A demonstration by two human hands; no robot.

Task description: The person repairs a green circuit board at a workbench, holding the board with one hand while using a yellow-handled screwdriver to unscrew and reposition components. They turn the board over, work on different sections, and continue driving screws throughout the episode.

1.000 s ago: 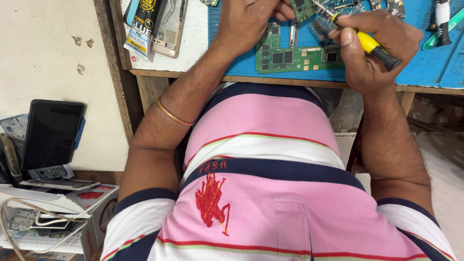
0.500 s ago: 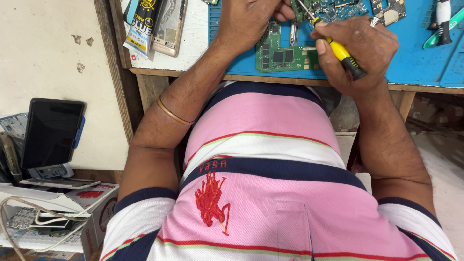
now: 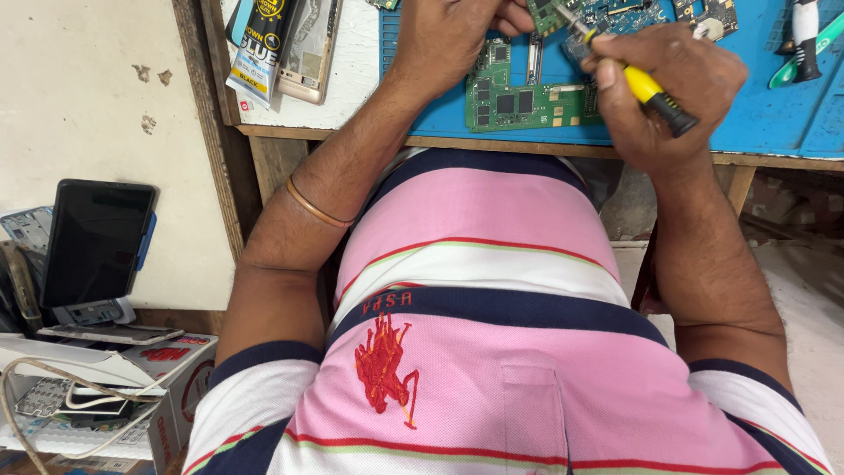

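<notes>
Green fibreglass, crowded with black chips — a circuit board [image 3: 527, 101] lies flat on the blue work mat [image 3: 774, 123] at the near edge of the bench, right in front of the person's chest. The left hand [image 3: 457, 35] comes down on the board's upper left part, fingers curled and pressing, apparently pinning it so it cannot skate while it is worked on; whether those fingers also pinch a smaller part I cannot tell, since the top edge of the view cuts them off. The right hand [image 3: 668, 84] is closed around a yellow-and-black screwdriver [image 3: 646, 88], held slanted like a pen with the tip aimed up and left toward the board's top — a grip that seems to favour fine control over force.

Further out on the mat lie more small boards [image 3: 703, 10] and, at the far right, a white-handled tool [image 3: 804, 31] within easy reach. To the left, off the mat, a tube of glue [image 3: 264, 44] rests beside a phone frame [image 3: 308, 48]. Down by the wall a dark tablet [image 3: 97, 242] leans upright over boxes and a cable.
</notes>
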